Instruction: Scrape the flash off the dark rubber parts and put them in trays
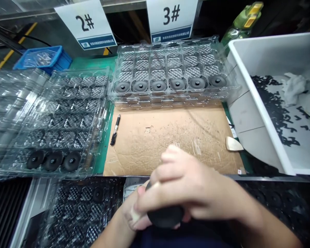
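A black round disc part (166,217) is held low in front of my body, close to the bench's front edge. My left hand (138,215) grips it from the left and below, and a pale covering shows on its thumb. Across the top of the disc lies my right hand (181,182), its fingers curled around it and slightly blurred. Much of the disc is hidden by this hand. Beyond both hands is a cardboard sheet (170,127) on the bench.
Clear trays (175,98) stacked at the back hold black discs in their front row. More clear trays (54,141) stand left. A pen (115,130) and a pale wedge-shaped piece (234,144) lie on the cardboard. A white bin (263,106) at right contains small black pieces.
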The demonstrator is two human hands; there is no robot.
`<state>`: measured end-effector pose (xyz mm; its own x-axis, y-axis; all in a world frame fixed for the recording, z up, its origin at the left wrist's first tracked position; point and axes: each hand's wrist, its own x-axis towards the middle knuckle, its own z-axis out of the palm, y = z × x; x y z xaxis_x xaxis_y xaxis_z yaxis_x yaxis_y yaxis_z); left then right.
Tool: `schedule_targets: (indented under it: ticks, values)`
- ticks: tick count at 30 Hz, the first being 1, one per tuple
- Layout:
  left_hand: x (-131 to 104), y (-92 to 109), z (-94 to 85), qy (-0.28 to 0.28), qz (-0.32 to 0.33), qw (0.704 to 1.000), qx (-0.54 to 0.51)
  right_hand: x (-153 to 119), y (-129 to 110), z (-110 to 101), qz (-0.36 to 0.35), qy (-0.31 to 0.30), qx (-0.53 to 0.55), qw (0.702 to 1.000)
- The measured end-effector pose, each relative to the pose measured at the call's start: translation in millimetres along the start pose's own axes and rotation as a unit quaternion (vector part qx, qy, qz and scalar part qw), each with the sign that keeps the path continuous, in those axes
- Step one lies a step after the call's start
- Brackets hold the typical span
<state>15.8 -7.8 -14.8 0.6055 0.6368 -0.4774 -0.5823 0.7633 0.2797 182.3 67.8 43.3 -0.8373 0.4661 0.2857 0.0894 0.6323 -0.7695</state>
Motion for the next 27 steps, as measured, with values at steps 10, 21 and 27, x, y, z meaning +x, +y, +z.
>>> schedule_targets:
  ticks: [10, 21, 27]
  values:
    - [1, 13, 2.0, -0.095, -0.025, 0.988, -0.115, -58, 80, 63, 0.326, 0.135, -0.100, 0.930]
    - [1, 14, 1.1, -0.048, 0.002, 0.996, -0.076, -74, 90, 104, 0.334, 0.179, -0.208, 0.902]
    - [-1, 11, 2.7, -0.055, 0.040, 0.997, -0.045, -71, 94, 96, 0.304, 0.194, -0.181, 0.915]
